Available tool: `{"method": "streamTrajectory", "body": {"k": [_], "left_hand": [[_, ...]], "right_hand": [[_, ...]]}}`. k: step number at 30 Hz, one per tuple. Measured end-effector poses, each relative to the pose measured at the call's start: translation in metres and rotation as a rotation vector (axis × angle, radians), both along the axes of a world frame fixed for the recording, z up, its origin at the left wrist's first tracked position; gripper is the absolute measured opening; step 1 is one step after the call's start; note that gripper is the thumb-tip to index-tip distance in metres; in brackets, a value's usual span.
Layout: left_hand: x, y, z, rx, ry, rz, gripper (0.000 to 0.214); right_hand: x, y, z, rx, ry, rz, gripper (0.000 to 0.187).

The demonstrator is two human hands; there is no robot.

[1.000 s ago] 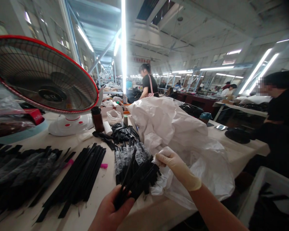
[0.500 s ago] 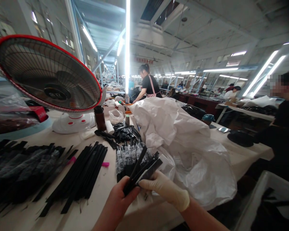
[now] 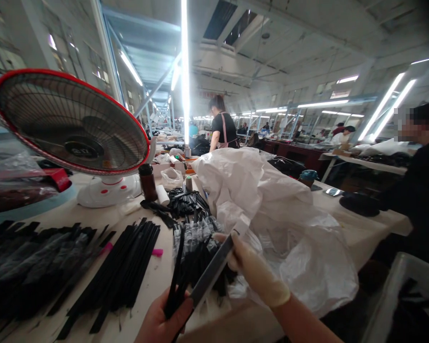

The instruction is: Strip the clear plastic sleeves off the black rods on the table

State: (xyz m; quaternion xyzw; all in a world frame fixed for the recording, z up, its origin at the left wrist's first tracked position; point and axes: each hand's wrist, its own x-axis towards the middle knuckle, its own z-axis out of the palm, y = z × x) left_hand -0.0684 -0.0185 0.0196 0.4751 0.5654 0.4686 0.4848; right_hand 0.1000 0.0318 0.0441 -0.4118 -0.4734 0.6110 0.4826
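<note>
My bare left hand (image 3: 168, 314) is closed around the lower ends of several black strips (image 3: 178, 276). One wider, flat black strip (image 3: 214, 271) slants up to the right from it. Near that strip's upper end, my right hand (image 3: 252, 269), in a pale glove, pinches it between thumb and fingers. A whitish piece (image 3: 240, 225) shows at the top end; I cannot tell whether it belongs to the strip. Behind my hands lie plastic-wrapped black bundles (image 3: 196, 233). To the left, a row of loose black strips (image 3: 125, 267) lies on the table (image 3: 143, 295).
A red-rimmed fan (image 3: 75, 124) stands at the left behind wrapped black bundles (image 3: 32, 262). A large white plastic sheet (image 3: 271, 190) covers the table's right part. A dark bottle (image 3: 148, 183) stands at the back. One person (image 3: 224, 126) is ahead; another (image 3: 425, 176) is at right.
My right hand has moved slightly up and right along the wide strip, while my left hand has come lower and left. More of the strip now shows between them.
</note>
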Motion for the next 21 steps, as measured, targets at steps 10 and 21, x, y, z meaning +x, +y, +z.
{"method": "streamTrajectory", "body": {"k": [10,21], "left_hand": [[-0.002,-0.009,0.001,-0.007,0.058,-0.153,0.046],[0.01,0.001,0.001,0.017,-0.05,-0.13,0.04]], "right_hand": [[0.006,0.004,-0.025,-0.06,0.057,-0.11,0.052],[-0.026,-0.022,-0.047,-0.157,0.051,0.087,0.055]]}}
